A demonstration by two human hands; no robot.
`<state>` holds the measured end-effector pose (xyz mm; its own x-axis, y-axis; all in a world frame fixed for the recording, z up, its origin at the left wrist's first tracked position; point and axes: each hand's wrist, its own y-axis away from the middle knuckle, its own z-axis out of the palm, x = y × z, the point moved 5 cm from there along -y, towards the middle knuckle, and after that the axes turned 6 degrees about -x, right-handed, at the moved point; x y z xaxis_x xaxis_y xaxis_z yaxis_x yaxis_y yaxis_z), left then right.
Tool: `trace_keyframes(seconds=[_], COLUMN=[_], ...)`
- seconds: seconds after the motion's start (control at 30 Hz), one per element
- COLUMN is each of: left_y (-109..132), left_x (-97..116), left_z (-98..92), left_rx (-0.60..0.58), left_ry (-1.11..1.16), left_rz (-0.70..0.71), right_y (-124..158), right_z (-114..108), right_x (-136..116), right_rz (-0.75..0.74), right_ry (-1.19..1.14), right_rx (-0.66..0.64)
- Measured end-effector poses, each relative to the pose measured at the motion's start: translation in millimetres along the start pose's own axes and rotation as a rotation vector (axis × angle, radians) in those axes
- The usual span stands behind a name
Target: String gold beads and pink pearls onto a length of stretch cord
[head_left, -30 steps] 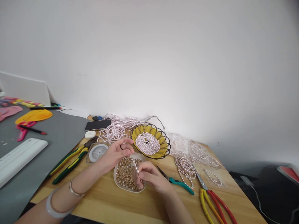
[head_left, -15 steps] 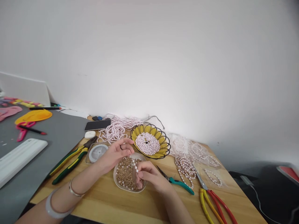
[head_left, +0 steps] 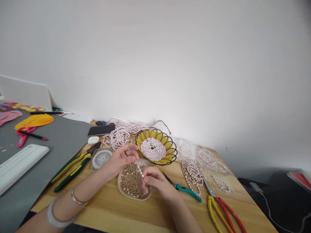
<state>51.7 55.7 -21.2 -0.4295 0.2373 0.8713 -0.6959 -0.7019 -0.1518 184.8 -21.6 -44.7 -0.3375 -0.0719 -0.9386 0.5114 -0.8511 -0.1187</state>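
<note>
Both hands work over a clear shallow dish (head_left: 121,189) of small gold beads on the wooden table (head_left: 114,210). My left hand (head_left: 120,159) hovers at the dish's far left rim, thumb and fingertips pinched together on something too fine to make out. My right hand (head_left: 152,182) is closed on a short strand of pearl beads (head_left: 140,171) that stands up from its fingers. A yellow wire basket (head_left: 168,149) holding loose pearls sits just behind the dish.
Green-yellow pliers (head_left: 73,166) and a spool of clear thread (head_left: 100,158) lie left of the dish. Teal pliers (head_left: 186,189), red-yellow cutters (head_left: 220,210) and pearl bracelets (head_left: 193,173) lie to the right. A phone (head_left: 101,129) and pearl strings (head_left: 121,132) rest by the wall.
My right hand has shifted slightly up and back over the dish with the pearl strand. My left hand has stayed in place.
</note>
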Motion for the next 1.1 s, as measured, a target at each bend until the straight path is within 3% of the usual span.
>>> trace_keyframes(seconds=[0.27, 0.47, 0.8, 1.1], left_y=[1.2, 3.4, 1.4, 0.4], left_x=[2.9, -1.6, 1.8, 4.1], left_z=[2.7, 3.0, 2.8, 2.0], left_rx=[-0.055, -0.125, -0.019, -0.038], left_ry=[-0.126, -0.135, -0.238, -0.379], left_rz=[0.053, 0.058, 0.054, 0.109], right_y=[-0.3, -4.3, -7.3, -8.3], right_z=[-4.2, -5.8, -2.4, -2.2], right_x=[1.3, -2.4, -8.7, -4.7], right_rz=[-0.020, -0.072, -0.160, -0.113], right_ry=[0.019, 0.171, 0.410, 0.544], right_rx=[0.021, 0.076, 0.140, 0.141])
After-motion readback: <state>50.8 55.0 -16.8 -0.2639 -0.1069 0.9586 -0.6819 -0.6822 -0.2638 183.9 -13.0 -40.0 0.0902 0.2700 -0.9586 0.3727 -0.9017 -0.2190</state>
